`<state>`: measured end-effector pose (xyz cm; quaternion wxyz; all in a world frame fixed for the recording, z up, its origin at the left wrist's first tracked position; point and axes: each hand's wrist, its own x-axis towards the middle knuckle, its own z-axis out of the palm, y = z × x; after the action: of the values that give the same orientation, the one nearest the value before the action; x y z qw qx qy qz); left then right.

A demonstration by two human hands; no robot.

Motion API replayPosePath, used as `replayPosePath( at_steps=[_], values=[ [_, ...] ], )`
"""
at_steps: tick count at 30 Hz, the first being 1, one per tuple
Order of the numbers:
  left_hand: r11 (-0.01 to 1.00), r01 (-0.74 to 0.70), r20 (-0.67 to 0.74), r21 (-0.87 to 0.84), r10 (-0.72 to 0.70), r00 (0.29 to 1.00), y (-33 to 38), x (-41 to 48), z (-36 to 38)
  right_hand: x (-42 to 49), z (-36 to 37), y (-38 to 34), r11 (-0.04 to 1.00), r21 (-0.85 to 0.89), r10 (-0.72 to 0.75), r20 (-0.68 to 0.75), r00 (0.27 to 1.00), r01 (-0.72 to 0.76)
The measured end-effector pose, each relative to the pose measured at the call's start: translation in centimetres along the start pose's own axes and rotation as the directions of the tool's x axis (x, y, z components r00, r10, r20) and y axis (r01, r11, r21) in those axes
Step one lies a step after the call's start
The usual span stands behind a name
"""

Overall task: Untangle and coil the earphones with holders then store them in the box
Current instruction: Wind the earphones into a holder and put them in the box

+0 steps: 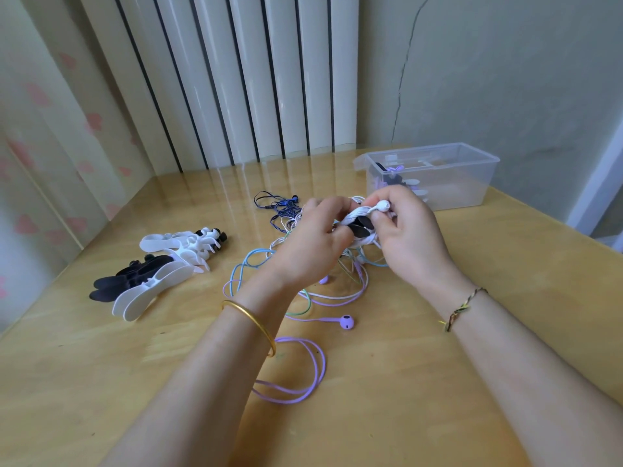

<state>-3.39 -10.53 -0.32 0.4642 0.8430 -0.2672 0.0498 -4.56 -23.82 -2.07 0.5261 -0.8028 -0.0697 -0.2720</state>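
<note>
- Left of the frame: a pile of spare holders, black and white, flat with winged ends, lying on the wooden table. They look like light, bendable plastic or rubber.
- Centre: a loose tangle of earphones sprawls on the table, with thin cords in lilac, pale blue, green and white. A dark blue set lies just behind it. A lilac earbud rests nearest the viewer. The cords look very light, limp and easily snagged, so it seems best to lift them by a bud or the plug and draw them out gently.
- Centre, above the tangle: the left hand has its fingers curled round a black holder wrapped in white cord.
- Just right of it: the right hand pinches the white earbud at the cord's end, close against the holder. The bud is small, smooth and likely slippery. Its thin stem is the weak point, so the bud body is the safer hold.
- Upper right: a clear plastic box, lid off, sits just behind the right hand. A few wound sets lie at its left end.
</note>
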Motion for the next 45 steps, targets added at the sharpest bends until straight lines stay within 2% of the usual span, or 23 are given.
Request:
replayPosePath(
  at_steps=[5,8,11,19,23,29,32,38,45],
  values=[
    [0.993,0.036,0.019,-0.111,-0.034,0.999,0.2,-0.1,0.3,0.3,-0.2,0.6,0.994,0.107,0.040,-0.014,0.999,-0.038],
    [0.967,0.143,0.033,-0.211,-0.139,0.990,0.5,0.0,0.1,0.2,-0.3,0.8,0.990,0.130,0.050,-0.018,0.999,-0.047],
    [0.943,0.244,0.054,-0.229,-0.238,0.970,0.8,0.2,-0.1,0.1,-0.2,0.9,0.990,0.128,0.052,-0.002,0.999,-0.051],
    [0.909,0.240,0.047,-0.340,-0.239,0.970,0.7,0.1,-0.1,0.2,-0.8,0.7,0.987,0.162,0.002,0.005,1.000,-0.002],
    [0.898,0.230,-0.004,-0.374,-0.249,0.968,1.0,0.0,0.1,0.1,-0.8,0.3,0.981,0.189,-0.035,-0.004,0.999,0.035],
    [0.795,0.384,0.175,-0.469,-0.343,0.923,1.1,0.0,-0.4,-0.1,-0.5,0.2,0.984,0.171,-0.048,-0.028,0.998,0.052],
    [0.768,0.311,0.127,-0.559,-0.292,0.948,1.1,0.0,-0.7,-0.3,-0.4,-0.1,0.981,0.183,-0.058,-0.023,0.998,0.061],
    [0.890,0.199,0.023,-0.410,-0.208,0.978,0.7,0.3,-0.5,-0.2,0.3,0.0,0.985,0.173,-0.023,-0.039,0.999,0.029],
    [0.927,0.144,-0.052,-0.345,-0.172,0.984,1.0,0.4,0.5,-0.1,0.2,-0.1,0.975,0.207,0.089,-0.061,0.994,-0.075]
  ],
)
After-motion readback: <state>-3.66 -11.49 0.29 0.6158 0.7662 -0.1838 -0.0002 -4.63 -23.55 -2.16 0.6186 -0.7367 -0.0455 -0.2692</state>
